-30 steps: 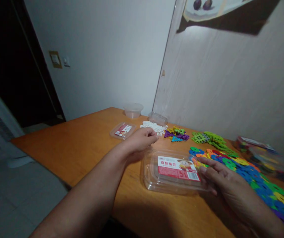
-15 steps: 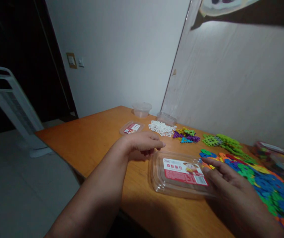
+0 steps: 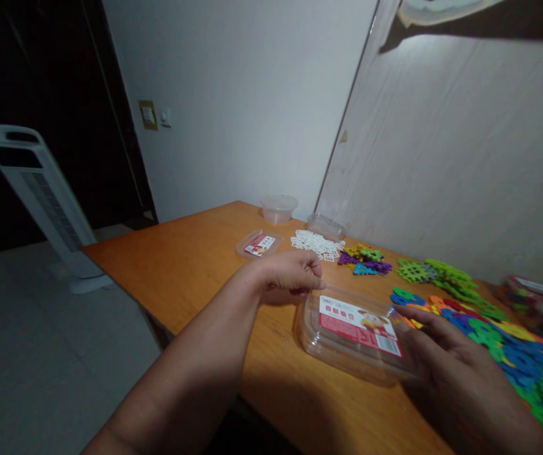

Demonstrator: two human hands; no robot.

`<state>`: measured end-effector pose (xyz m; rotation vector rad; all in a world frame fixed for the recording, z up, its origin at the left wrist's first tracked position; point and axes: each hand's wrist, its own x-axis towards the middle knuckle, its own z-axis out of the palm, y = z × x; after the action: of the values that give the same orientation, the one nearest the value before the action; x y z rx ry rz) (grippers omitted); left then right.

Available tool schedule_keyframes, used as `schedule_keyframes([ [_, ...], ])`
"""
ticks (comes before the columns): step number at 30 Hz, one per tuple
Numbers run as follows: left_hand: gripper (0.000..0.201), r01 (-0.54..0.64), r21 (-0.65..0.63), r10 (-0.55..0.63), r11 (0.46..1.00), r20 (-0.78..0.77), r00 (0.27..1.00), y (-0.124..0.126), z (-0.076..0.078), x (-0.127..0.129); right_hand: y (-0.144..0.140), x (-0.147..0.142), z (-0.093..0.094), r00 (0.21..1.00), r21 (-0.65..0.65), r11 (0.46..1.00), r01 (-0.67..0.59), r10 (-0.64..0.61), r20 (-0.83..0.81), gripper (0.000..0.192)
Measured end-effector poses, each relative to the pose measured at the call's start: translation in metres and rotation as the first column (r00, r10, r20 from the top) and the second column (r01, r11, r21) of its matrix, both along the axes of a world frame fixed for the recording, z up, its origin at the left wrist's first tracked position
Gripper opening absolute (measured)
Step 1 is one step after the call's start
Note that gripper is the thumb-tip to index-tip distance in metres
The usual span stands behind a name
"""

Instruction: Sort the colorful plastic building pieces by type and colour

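A clear plastic food container point(image 3: 347, 370) with a red and white label on top stands on the wooden table in front of me. My right hand point(image 3: 442, 354) grips its right end, thumb and forefinger at the rim. At the far left corner, my left hand point(image 3: 295, 278) has its fingers curled and its thumb tip against the rim; the undersides of those fingers are hidden. Just right of the container lies a spread of colourful plastic disc pieces point(image 3: 513, 347), partly covered by my right hand.
Farther back on the table point(image 3: 196, 253) are a labelled clear lid point(image 3: 259, 244), white square pieces point(image 3: 317, 245), a round tub point(image 3: 278, 208), another clear container point(image 3: 327, 226), purple and yellow pieces point(image 3: 363, 259) and green pieces point(image 3: 442, 275). A tower fan point(image 3: 48, 202) stands left.
My left hand's thumb has come onto the container's far left corner, where it was just off it before. The container has turned slightly, and the view has shifted a little left.
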<state>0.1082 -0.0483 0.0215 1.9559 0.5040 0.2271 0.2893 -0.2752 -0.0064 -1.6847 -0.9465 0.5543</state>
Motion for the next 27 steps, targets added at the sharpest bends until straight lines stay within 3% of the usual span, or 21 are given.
schedule_keyframes([
  [3, 0.019, -0.041, -0.007, 0.041, 0.999, 0.034, 0.999, 0.001, -0.004, 0.008, 0.001, 0.002, 0.004, 0.985, -0.115, 0.992, 0.052, -0.071, -0.158, 0.052],
  [9, 0.018, -0.014, -0.08, 0.02, 0.997, 0.079, 0.997, 0.007, -0.013, 0.015, 0.003, -0.004, 0.007, 0.973, -0.122, 0.989, 0.086, -0.11, -0.204, 0.061],
  [16, 0.017, 0.008, -0.071, 0.0, 0.997, 0.107, 0.994, 0.006, -0.013, 0.014, 0.005, -0.007, 0.004, 0.959, -0.079, 0.992, 0.094, -0.112, -0.259, 0.062],
  [22, 0.019, -0.03, -0.022, 0.031, 0.999, 0.093, 0.995, 0.004, -0.013, 0.013, 0.007, 0.001, -0.002, 0.983, -0.031, 0.997, 0.076, -0.08, -0.165, 0.053],
  [27, 0.02, -0.016, -0.053, 0.02, 0.998, 0.086, 0.996, 0.006, -0.014, 0.013, 0.007, 0.013, -0.01, 0.995, 0.053, 0.994, 0.094, -0.092, -0.042, 0.042],
])
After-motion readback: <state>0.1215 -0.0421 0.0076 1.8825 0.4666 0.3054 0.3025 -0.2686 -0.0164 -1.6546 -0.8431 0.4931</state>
